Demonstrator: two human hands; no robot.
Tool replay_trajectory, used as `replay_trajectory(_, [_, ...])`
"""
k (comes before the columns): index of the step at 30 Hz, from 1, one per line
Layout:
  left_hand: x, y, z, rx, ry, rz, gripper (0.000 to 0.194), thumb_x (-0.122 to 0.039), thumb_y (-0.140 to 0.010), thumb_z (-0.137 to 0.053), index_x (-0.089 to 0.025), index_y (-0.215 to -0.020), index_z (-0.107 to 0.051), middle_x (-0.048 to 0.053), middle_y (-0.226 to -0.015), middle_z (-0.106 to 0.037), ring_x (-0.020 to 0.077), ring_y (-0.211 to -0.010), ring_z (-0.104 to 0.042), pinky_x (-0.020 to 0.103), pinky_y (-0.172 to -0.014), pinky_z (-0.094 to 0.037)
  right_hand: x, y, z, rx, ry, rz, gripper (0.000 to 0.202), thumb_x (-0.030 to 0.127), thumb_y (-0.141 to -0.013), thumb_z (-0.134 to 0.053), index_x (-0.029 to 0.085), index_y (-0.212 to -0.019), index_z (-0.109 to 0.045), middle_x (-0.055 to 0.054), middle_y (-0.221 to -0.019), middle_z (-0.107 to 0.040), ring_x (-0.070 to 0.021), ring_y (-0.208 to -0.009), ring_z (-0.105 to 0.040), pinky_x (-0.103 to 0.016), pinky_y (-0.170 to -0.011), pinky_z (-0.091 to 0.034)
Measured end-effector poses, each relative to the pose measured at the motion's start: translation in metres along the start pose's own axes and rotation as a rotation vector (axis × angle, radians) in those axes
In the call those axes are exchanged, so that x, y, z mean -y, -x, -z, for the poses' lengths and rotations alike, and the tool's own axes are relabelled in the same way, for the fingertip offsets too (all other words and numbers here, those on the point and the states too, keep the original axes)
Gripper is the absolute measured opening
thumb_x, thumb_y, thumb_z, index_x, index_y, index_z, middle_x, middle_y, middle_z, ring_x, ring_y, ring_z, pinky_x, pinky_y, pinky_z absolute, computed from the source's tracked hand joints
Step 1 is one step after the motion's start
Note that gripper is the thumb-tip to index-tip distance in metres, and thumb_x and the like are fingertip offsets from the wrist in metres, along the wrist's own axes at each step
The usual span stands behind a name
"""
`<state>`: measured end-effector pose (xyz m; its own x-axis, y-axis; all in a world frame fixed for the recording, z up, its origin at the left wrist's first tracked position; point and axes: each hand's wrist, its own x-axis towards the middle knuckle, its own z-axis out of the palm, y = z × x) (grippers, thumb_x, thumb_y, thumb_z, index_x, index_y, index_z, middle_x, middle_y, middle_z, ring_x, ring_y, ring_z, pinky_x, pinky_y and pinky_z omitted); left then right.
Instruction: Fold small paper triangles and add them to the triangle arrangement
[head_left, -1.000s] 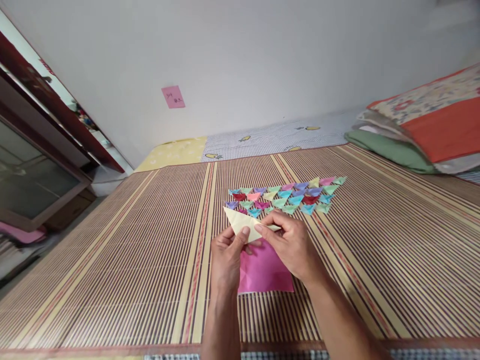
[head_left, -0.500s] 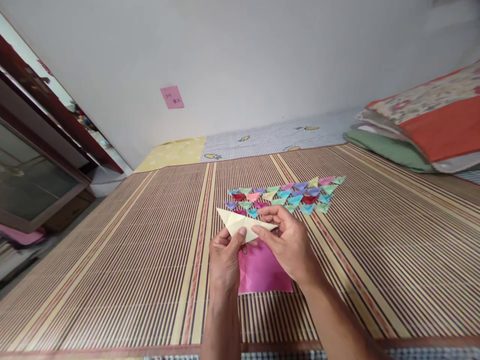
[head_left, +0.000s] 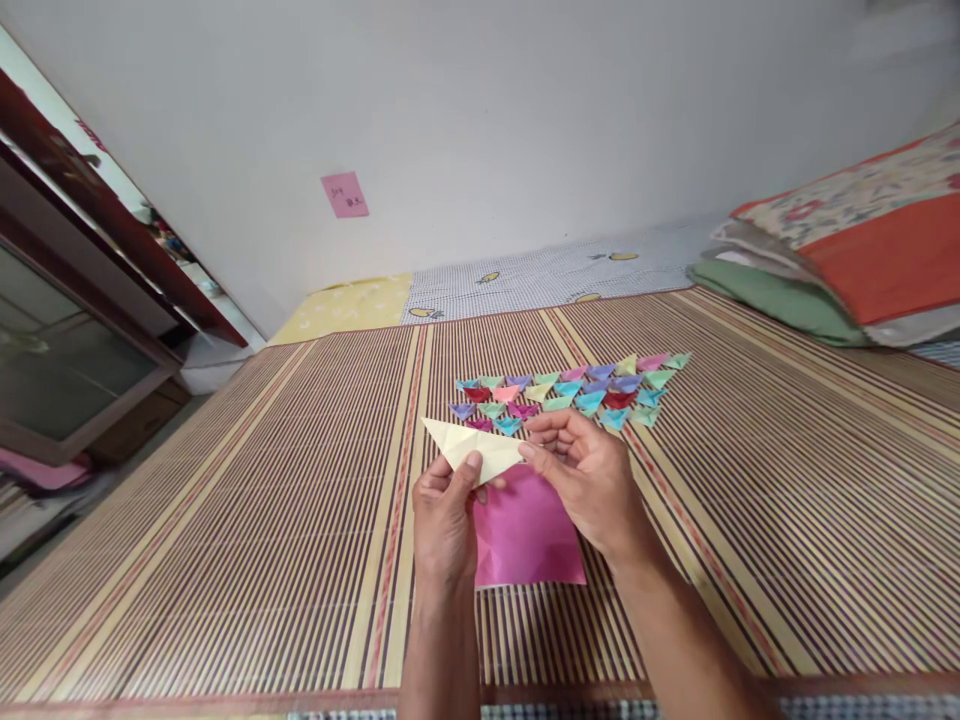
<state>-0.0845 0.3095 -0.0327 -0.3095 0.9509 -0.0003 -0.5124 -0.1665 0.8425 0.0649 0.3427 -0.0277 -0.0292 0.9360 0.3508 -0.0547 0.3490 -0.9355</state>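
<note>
A pale yellow folded paper (head_left: 472, 447), roughly a wide triangle with creases, is held in the air. My left hand (head_left: 448, 515) pinches its lower edge, thumb on the front face. At its right corner my right hand (head_left: 581, 475) grips the paper between thumb and fingers. Under the hands lies a magenta paper sheet (head_left: 529, 535) on the striped mat (head_left: 322, 530). Just beyond are rows of several small folded paper pieces (head_left: 568, 388) in many colours.
Folded bedding (head_left: 780, 300) and an orange floral pillow (head_left: 892, 240) are stacked at the right. A pink note (head_left: 346, 194) is stuck on the wall. A dark red door frame (head_left: 112, 200) stands at the left.
The yellow paper and my left hand have shifted slightly left. My right hand has moved a little right, its thumb now nearer the paper's right corner.
</note>
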Motion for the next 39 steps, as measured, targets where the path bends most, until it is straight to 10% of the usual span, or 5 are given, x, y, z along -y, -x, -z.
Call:
replay_trajectory(8, [-0.001, 0.002, 0.003, -0.032, -0.046, -0.01, 0.021, -0.028, -0.076, -0.089, -0.018, -0.094, -0.083, 0.004, -0.082, -0.079, 0.0092, -0.062, -0.064, 0.018, -0.056, -0.045, 0.006, -0.005, 0.019, 0.002, -0.024, -0.021, 0.023, 0.042, -0.094, -0.071, 0.021, -0.104, -0.074, -0.003, -0.084, -0.07, -0.0164, -0.077, -0.065, -0.028, -0.071, -0.053])
replay_trajectory(17, [0.001, 0.009, -0.005, 0.248, -0.303, -0.049, 0.025, -0.033, -0.081, -0.084, -0.017, -0.1, -0.083, 0.007, -0.084, -0.08, 0.0192, -0.075, -0.07, 0.028, -0.067, -0.053, 0.019, -0.001, 0.006, 0.278, 0.195, -0.002, 0.02, 0.033, -0.094, -0.066, 0.018, -0.08, -0.07, 0.001, -0.068, -0.061, -0.0135, -0.061, -0.053, -0.026, -0.057, -0.042])
replay_trajectory(32, [-0.009, 0.002, 0.009, 0.115, -0.332, -0.115, 0.02, -0.031, -0.093, -0.07, -0.018, -0.078, -0.073, 0.004, -0.073, -0.077, 0.0164, -0.069, -0.071, 0.026, -0.069, -0.05, -0.001, -0.003, 0.014, -0.072, 0.113, 0.053, 0.026, 0.039, -0.096, -0.066, 0.019, -0.079, -0.065, 0.004, -0.065, -0.051, -0.0119, -0.058, -0.044, -0.025, -0.053, -0.033])
replay_trajectory(39, [-0.007, 0.006, 0.002, 0.186, -0.364, -0.083, 0.02, -0.037, -0.091, -0.074, -0.018, -0.085, -0.073, 0.004, -0.076, -0.077, 0.0151, -0.069, -0.067, 0.025, -0.069, -0.048, 0.01, 0.001, 0.006, 0.015, 0.159, 0.1, 0.023, 0.034, -0.097, -0.065, 0.019, -0.08, -0.065, 0.004, -0.064, -0.053, -0.012, -0.056, -0.046, -0.025, -0.053, -0.035])
